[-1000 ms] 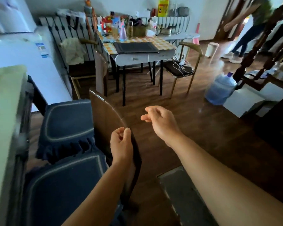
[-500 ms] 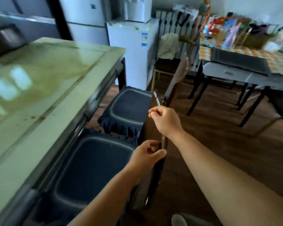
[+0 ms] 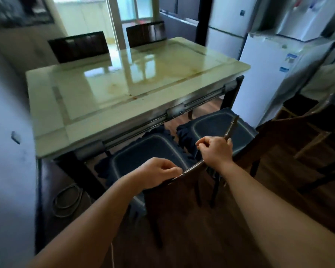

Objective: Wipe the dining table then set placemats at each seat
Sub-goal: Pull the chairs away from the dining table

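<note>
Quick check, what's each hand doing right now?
Left hand: gripping the top rail of the near chair.
Right hand: gripping the same chair's top rail, further along.

Both forearms are running off the bottom edge, the near chair's backrest (image 3: 191, 169) is disappearing partly under the left hand (image 3: 159, 172) and right hand (image 3: 216, 149), its seat cushion (image 3: 143, 151) is tucking under the dining table (image 3: 108, 89), and the fridge (image 3: 269, 74) is smearing into blur.
</note>
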Available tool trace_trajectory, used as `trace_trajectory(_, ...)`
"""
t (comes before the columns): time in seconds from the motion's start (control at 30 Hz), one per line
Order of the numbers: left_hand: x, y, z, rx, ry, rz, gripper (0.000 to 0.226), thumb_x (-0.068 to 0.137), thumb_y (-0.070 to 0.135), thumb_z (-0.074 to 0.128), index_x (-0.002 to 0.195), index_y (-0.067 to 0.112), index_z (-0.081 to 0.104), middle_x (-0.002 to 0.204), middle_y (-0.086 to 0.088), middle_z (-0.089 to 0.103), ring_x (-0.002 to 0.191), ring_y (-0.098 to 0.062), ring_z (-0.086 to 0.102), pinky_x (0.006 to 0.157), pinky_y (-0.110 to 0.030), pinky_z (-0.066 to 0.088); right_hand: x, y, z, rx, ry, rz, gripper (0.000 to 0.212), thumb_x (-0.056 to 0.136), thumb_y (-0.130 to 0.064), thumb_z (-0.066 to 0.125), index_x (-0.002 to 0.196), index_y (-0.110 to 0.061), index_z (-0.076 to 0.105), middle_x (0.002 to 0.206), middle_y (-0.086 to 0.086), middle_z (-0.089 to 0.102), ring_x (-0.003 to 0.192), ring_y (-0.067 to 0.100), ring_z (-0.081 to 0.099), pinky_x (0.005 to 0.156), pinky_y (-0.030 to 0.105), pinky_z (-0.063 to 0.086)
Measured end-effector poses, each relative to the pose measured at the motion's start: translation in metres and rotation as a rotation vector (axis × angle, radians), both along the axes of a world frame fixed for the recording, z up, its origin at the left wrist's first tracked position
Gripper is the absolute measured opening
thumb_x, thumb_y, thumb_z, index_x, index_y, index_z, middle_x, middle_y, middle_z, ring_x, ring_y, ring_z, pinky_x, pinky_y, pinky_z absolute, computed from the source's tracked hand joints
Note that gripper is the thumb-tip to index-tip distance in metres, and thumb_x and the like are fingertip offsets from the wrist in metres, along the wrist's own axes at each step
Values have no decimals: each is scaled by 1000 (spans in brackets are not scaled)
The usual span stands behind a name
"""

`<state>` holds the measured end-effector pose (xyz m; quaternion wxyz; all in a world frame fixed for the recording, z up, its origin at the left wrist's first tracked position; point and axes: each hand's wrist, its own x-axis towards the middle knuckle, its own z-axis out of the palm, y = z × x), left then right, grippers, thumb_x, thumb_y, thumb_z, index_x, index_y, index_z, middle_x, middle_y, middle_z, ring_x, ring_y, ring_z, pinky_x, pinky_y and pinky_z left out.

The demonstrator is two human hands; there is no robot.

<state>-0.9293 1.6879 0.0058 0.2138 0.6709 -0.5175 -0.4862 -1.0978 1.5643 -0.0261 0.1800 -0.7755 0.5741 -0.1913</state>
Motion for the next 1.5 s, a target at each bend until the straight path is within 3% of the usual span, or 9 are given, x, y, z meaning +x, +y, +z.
trace_trajectory(0.2,-3,36,-23,-256,-148,120,19,72,49,68,87,37,67,82,12,70,75,1,66,67,-21,55,-8,3,11,119,-4,93,31,94,-25,38,104,-33,67,102,-2,66,114,17,48,115,47,1)
trace_trajectory(0.27,-10,48,-37,-430,-167,252,18,70,50,69,83,38,66,79,14,70,73,4,65,65,-17,53,-16,1,16,232,-174,134,33,94,-18,38,110,-32,63,85,-7,64,94,12,52,113,43,17)
trace_trajectory(0.37,-22,58,-51,-535,-35,573,16,68,46,73,70,31,67,68,10,69,63,-1,63,58,-20,51,-28,-4,23,197,-432,72,34,91,-3,41,118,-15,58,89,-11,51,77,8,48,78,26,43)
trace_trajectory(0.57,-38,43,-59,-498,330,1047,53,92,43,45,50,15,61,55,-3,62,61,-20,58,73,-42,47,-52,-46,20,106,-381,-61,46,86,-3,51,132,-4,44,142,20,34,118,26,42,109,46,32)
trace_trajectory(0.77,-48,22,-66,-655,278,1421,64,93,35,39,32,18,50,35,-2,53,40,-14,52,64,-38,45,-67,-110,5,321,-507,-89,76,86,-19,62,147,-10,19,151,13,26,136,27,30,113,42,29)
trace_trajectory(0.9,-49,17,-66,-686,206,1551,67,90,40,37,30,14,49,30,-6,49,36,-18,48,56,-34,43,-63,-138,-2,681,-741,-213,50,82,-25,69,126,-24,45,121,12,54,89,33,60,80,56,52)
trace_trajectory(1.03,-52,6,-57,-714,105,1700,66,96,28,39,37,-1,47,27,-5,44,30,-9,43,51,-27,41,-46,-154,1,840,-718,-324,19,83,-8,57,99,-19,54,87,17,53,68,37,57,48,62,51)
trace_trajectory(1.27,-20,-21,-38,-680,42,1815,64,94,32,38,49,-13,49,43,-18,49,32,-10,45,53,-24,41,-7,-174,10,803,-741,-302,10,83,2,48,86,-7,52,81,20,50,67,36,55,58,60,49)
trace_trajectory(1.5,58,-48,-43,-759,106,1866,61,87,38,43,37,4,43,24,-4,43,26,-14,42,36,-11,39,51,-196,17,798,-800,-284,12,83,0,52,83,-11,49,86,17,51,82,37,55,70,65,50)
